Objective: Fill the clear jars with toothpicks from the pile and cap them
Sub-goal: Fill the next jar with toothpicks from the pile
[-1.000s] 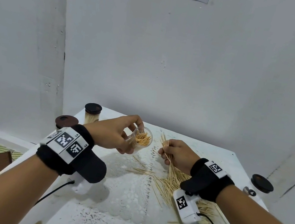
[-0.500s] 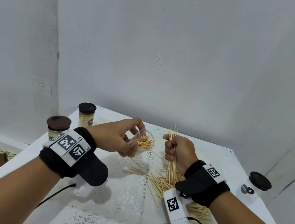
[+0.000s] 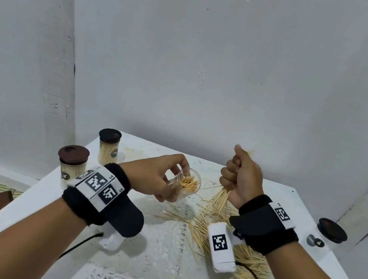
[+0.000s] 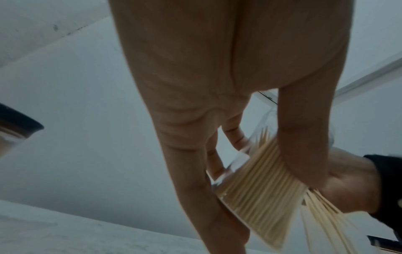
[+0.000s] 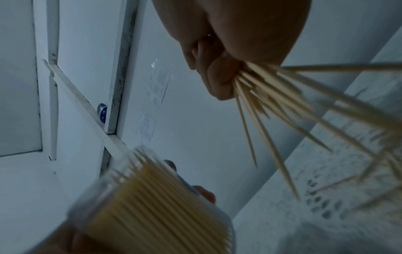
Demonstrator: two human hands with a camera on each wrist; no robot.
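My left hand [image 3: 155,176] grips the open clear jar [image 3: 186,184], tilted and already well stocked, above the middle of the bench [image 3: 136,275]. My right hand [image 3: 242,176] is clenched round a bundle of toothpicks [image 3: 223,196] lifted off the pile [image 3: 229,239] nearer the bench's right edge. The bundle splays below my fist, so I judge stray tips could catch the rim and scatter.

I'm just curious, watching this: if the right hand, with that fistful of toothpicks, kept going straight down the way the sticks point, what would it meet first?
Most likely the loose pile of toothpicks on the table. The right hand grips its bundle right above it, beside the open jar, not over it. Depth is hard to judge.
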